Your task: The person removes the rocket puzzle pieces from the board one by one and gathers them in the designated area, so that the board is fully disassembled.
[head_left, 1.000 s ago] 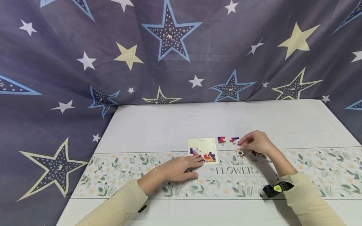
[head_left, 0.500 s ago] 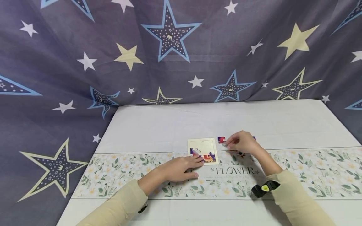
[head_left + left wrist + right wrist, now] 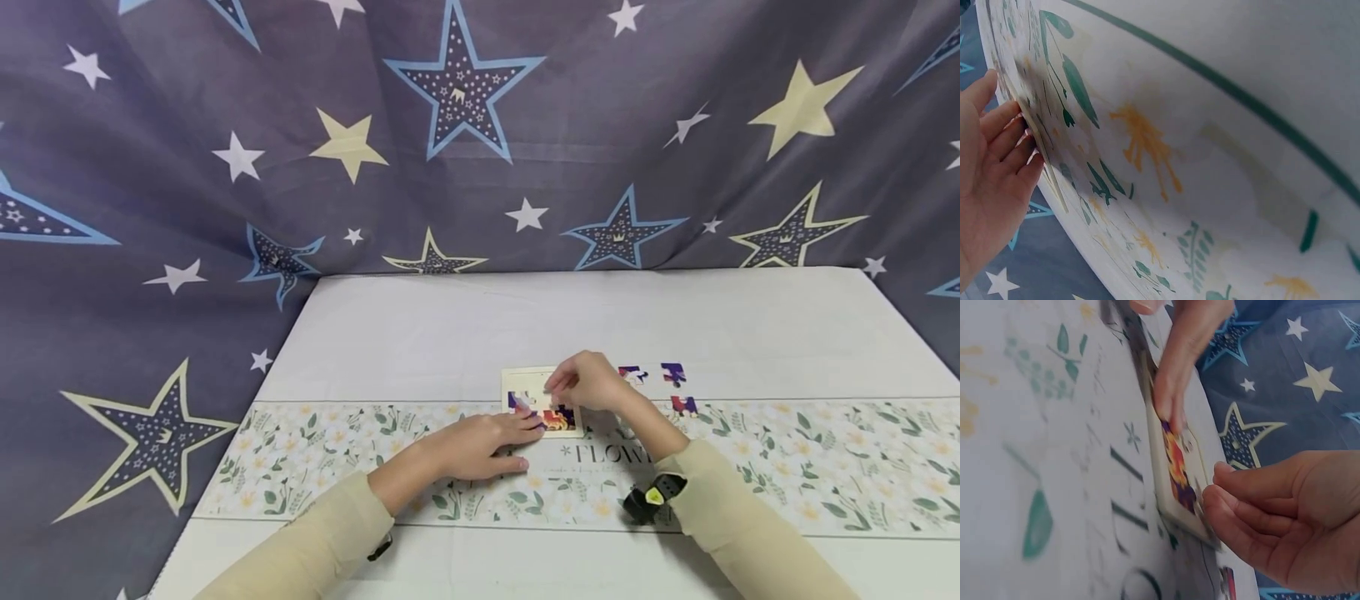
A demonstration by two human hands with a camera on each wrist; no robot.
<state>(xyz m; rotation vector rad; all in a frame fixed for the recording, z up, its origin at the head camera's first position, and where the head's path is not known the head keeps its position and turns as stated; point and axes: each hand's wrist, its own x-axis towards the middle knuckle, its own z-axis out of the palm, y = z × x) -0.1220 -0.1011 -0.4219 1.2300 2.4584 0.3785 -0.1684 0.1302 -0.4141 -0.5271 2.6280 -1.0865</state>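
A small cream puzzle board lies on the table, its lower part filled with purple, orange and white pieces. My left hand rests its extended fingertips on the board's lower left; its palm shows in the left wrist view. Over the board's right side is my right hand, thumb and forefinger pinched together at a small puzzle piece, mostly hidden and blurred. The right wrist view shows these bent fingers close beside the board.
Right of the board lie loose puzzle pieces: one purple-and-white, one purple and one red-and-purple. The right forearm covers part of the table. A star-patterned curtain stands behind the white floral tablecloth.
My right hand has moved left from the loose pieces to above the board, uncovering pieces on the right. The left hand has stayed on the board. The head view has shifted slightly.
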